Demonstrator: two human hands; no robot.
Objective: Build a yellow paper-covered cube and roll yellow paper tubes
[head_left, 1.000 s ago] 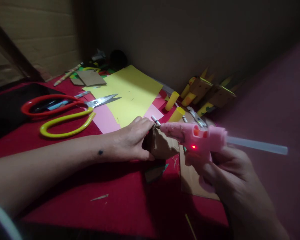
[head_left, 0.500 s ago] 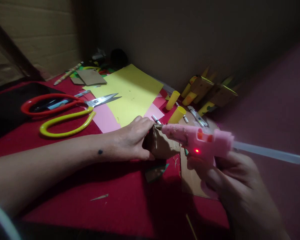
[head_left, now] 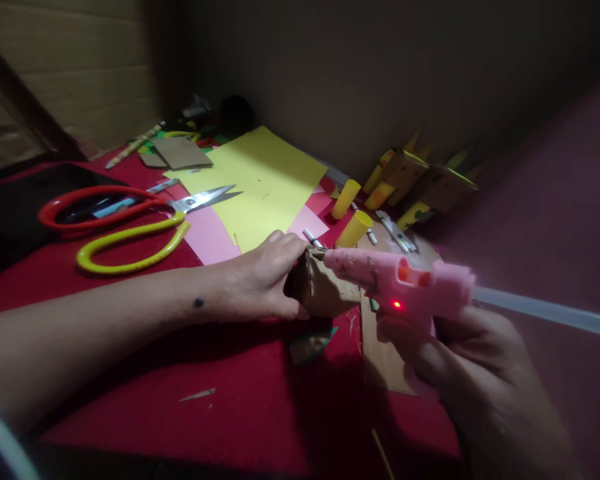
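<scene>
My left hand (head_left: 270,280) grips the left side of a small folded cardboard piece (head_left: 330,290) at the middle of the view. In my right hand (head_left: 460,360) is a pink glue gun (head_left: 410,283) with a lit red light. Its nozzle points left and is at the top edge of the cardboard, where the exact contact is hard to make out. A clear glue stick (head_left: 545,310) sticks out of the gun's back. Beneath the gun lies a flat cardboard sheet (head_left: 387,357).
Scissors with red and yellow handles (head_left: 130,267) lie open at the left. Yellow paper (head_left: 260,183) and pink paper (head_left: 210,237) lie behind my left hand. Two yellow paper tubes (head_left: 354,229) and cardboard pieces with yellow tubes (head_left: 405,175) stand at the back right.
The body of the glue gun and my right hand have shifted slightly to the right, while the nozzle stays near the cardboard's top edge. My left hand keeps its hold.
</scene>
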